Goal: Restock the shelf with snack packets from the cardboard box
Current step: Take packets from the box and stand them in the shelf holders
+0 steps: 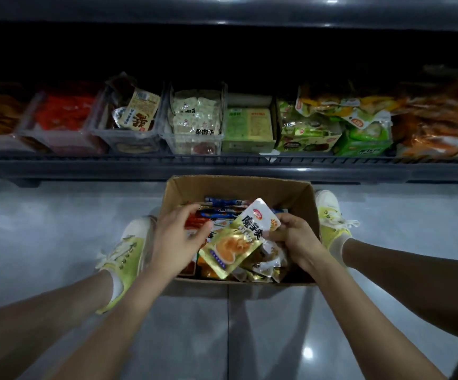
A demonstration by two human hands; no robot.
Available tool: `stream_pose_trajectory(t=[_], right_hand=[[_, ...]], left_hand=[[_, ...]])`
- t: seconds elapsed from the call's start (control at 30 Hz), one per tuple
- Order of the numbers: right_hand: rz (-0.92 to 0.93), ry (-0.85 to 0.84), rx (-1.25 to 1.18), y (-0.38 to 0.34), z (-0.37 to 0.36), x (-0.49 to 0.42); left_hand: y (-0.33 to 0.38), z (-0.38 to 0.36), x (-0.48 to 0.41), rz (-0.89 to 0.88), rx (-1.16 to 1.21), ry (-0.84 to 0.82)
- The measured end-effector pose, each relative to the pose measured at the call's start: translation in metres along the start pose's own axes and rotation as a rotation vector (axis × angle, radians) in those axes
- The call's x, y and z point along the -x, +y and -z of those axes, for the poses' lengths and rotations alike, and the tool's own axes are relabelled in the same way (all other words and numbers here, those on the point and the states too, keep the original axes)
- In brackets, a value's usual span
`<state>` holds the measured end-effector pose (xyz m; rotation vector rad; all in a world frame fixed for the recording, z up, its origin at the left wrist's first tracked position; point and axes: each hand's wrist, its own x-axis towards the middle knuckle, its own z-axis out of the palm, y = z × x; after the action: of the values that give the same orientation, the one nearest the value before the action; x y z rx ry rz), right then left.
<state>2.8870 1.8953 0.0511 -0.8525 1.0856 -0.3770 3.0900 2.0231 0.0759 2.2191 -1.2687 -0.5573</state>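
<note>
Nearest, the right forearm led to the right hand, which pinched a gold packet by its edge above the cardboard box. The left hand hung slack and empty (blurred). That edge grip might slip before the shelf.

- The glossy grey tiled floor carries an open cardboard box, which stands just in front of the shelf.
- A yellow-green shoe rests on the floor at the box's left, and another at its right.
- The dark shelf holds a row of clear bins, a green carton, loose green packets and orange packets.
</note>
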Motion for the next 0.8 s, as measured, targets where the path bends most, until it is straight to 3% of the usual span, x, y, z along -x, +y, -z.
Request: stream_pose_trajectory(t=[0.07, 0.13, 0.2, 0.27, 0.5, 0.6, 0.8], right_hand=[[-0.013, -0.151, 0.016, -0.015, -0.007, 0.009], [-0.014, -0.251, 0.0, -0.025, -0.014, 0.014], [-0.017, -0.29, -0.015, -0.03, -0.021, 0.015], [0.002, -0.278, -0.026, -0.029, -0.027, 0.012], [0.014, -0.178, -0.139, -0.013, -0.027, -0.008], [0.008, -0.016, -0.122, 0.002, -0.01, -0.02], [-0.184, 0.17, -0.053, 0.061, 0.019, -0.04]], left_hand=[[0.02, 0.007, -0.001, 0.015, 0.094, -0.138], [0.032, 0.013, -0.001, 0.162, 0.367, -0.339], [0.032, 0.016, 0.0, 0.316, 0.695, -0.519], [0.029, 0.018, 0.005, 0.324, 0.784, -0.602], [0.006, 0.013, 0.007, 0.246, 0.543, -0.468], [-0.006, 0.014, 0.0, 0.3, 0.476, -0.277], [-0.026, 0.007, -0.006, 0.419, 0.504, -0.114]])
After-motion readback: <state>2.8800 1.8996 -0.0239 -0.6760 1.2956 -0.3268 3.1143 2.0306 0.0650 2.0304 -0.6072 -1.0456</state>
